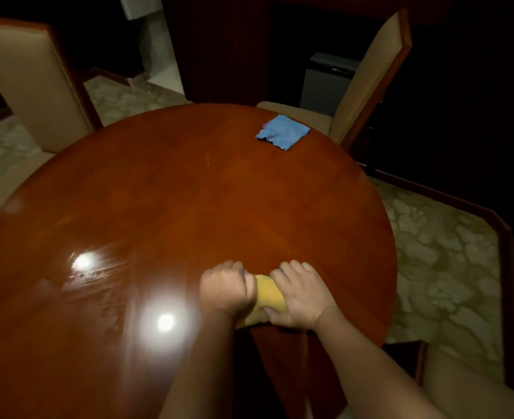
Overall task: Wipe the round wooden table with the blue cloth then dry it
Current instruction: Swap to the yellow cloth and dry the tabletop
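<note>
On the near left of the round wooden counter (pixel 189 192), beyond my left grip's outer side, smeared wet streaks (pixel 98 285) catch two ceiling-light reflections. My left grip (pixel 227 287) is curled into a fist around one end of a yellow cloth (pixel 267 297), and my right grip (pixel 301 294) lies over the other end, fingers bent down onto the fabric and thumb tucked along its near edge; the cloth is bunched between the two and pressed to the wood close to the near rim. I judge the wet wipe finished and the drying step in hand, with the yellow cloth serving as the dry one. The next move, as I read it, calls for spreading the bunch a little flatter and drawing it leftward across those streaks under even pressure. The blue cloth (pixel 282 131) lies crumpled flat well beyond my right grip and a little to its outer side, at the far rim, untouched by either grip. Just past it stands a beige upholstered chair (pixel 367 86); a second beige chair (pixel 29 80) stands far off beyond my left grip.
</note>
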Demonstrator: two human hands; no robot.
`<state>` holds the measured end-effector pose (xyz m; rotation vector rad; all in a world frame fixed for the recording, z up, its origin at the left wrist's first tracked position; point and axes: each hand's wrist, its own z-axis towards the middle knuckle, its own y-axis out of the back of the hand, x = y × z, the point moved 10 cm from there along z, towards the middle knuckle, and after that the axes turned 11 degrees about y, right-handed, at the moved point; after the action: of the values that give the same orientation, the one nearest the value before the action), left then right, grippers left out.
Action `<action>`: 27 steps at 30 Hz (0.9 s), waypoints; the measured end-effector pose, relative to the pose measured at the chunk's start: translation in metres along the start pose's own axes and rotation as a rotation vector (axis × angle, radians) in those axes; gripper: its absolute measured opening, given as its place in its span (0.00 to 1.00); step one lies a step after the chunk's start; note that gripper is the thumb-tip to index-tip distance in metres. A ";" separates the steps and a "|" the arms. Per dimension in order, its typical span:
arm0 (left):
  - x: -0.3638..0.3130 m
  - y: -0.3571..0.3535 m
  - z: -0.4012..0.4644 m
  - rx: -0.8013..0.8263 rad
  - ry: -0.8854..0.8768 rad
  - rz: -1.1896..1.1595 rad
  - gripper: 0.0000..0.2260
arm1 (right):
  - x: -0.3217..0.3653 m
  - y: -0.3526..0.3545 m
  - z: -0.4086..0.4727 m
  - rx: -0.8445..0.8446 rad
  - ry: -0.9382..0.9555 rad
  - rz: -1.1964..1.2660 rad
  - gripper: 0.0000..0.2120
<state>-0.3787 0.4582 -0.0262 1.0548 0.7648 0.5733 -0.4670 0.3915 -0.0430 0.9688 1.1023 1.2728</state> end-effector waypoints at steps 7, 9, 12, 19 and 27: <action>0.006 -0.017 0.061 -0.018 0.032 -0.036 0.11 | -0.042 -0.011 0.049 -0.037 0.006 0.018 0.28; 0.009 -0.024 0.081 -0.006 0.045 -0.039 0.11 | -0.054 -0.017 0.065 -0.034 0.007 0.039 0.28; 0.011 -0.035 0.114 0.013 0.042 -0.044 0.11 | -0.075 -0.024 0.087 -0.039 -0.033 0.057 0.28; 0.011 -0.063 0.195 0.047 0.015 -0.064 0.13 | -0.128 -0.040 0.148 -0.041 -0.077 0.029 0.25; 0.012 -0.094 0.277 0.073 0.042 -0.021 0.19 | -0.188 -0.061 0.208 -0.059 -0.089 0.059 0.26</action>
<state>-0.1484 0.2779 -0.0364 1.1034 0.8386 0.5543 -0.2460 0.2081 -0.0406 1.0105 0.9683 1.2902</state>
